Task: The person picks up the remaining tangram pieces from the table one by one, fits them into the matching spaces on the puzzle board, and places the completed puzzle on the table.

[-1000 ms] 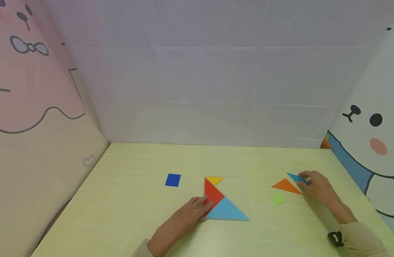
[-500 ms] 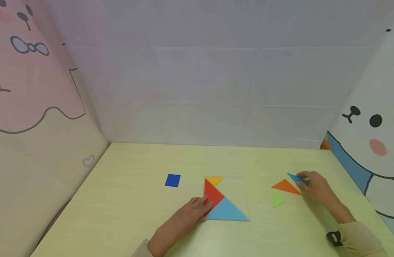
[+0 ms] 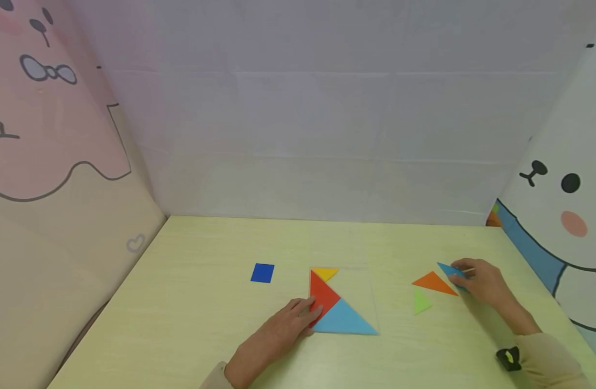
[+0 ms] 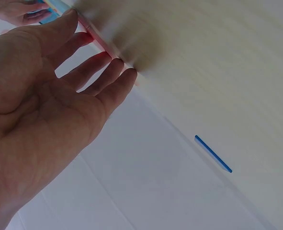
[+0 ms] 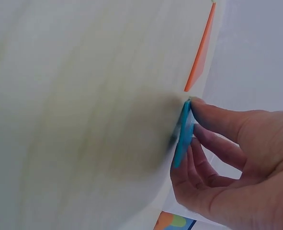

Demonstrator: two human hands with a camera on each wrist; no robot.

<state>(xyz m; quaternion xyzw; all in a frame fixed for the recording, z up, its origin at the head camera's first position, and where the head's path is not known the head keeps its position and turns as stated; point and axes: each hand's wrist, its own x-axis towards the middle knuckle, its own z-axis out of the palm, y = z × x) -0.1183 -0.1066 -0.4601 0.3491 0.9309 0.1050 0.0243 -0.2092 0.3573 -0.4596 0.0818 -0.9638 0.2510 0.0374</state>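
My left hand rests its fingertips on the red triangle, fingers fairly straight. Beside the red lies a large light-blue triangle, and a small yellow triangle sits above it. My right hand pinches a flat blue tangram piece between thumb and fingers. In the right wrist view that blue piece stands edge-on, a little off the table, its full outline partly hidden by the hand. Left of it lie an orange triangle and a small green triangle.
A dark blue square lies to the left on the pale wooden table. Faint outlines of a clear sheet or frame surround the central pieces. A white cloth wall closes off the back, with printed cloths at both sides.
The left hand stays on the red triangle. The right hand keeps hold of the blue piece, with its fingers shifting slightly; the whole head view drifts a little.
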